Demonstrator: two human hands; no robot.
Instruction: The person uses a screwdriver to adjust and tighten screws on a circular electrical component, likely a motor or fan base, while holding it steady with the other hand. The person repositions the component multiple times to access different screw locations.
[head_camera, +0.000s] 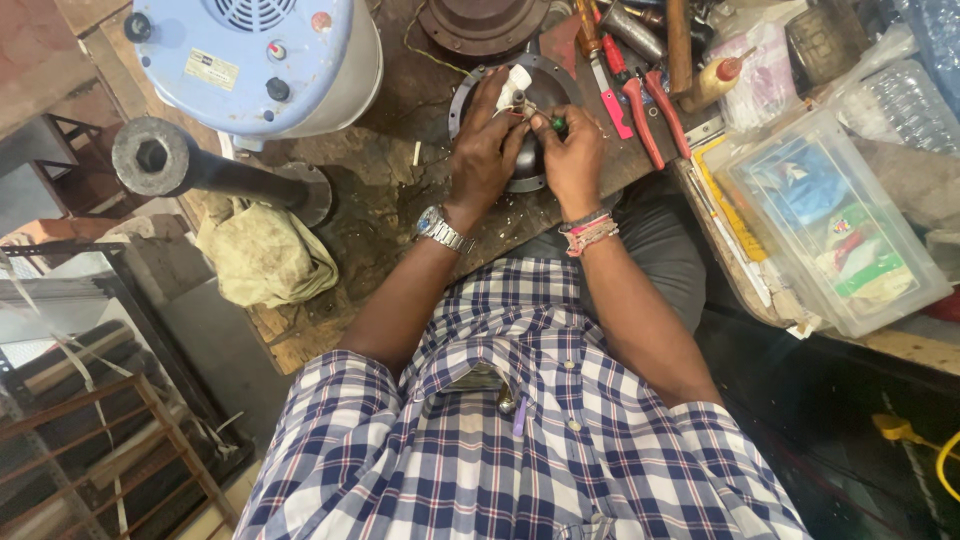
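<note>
You are working at the wooden workbench (330, 320) with both hands over a round dark metal cover (540, 82) that is lying flat near the middle of the bench. Your left hand (484, 150) is curling over the cover and gripping a small white plastic part (516, 82) between thumb and fingers. Your right hand (572, 152) is closing around a thin tool with a green handle (558, 123), its tip pointing toward the white part; the two hands are touching each other. A metal watch (438, 230) is sitting on your left wrist, and coloured thread bands (590, 232) are circling your right wrist. Red-handled pliers (650, 112) are lying just beside the cover on the right. Farther right, a clear rectangular plastic box (835, 215) is holding flat packets printed in blue, green and red. At upper left, a pale blue machine housing (250, 55) is carrying a small pale rectangular label (211, 69) and black knobs. A crumpled yellowish cloth (262, 255) is resting at the bench edge.
</note>
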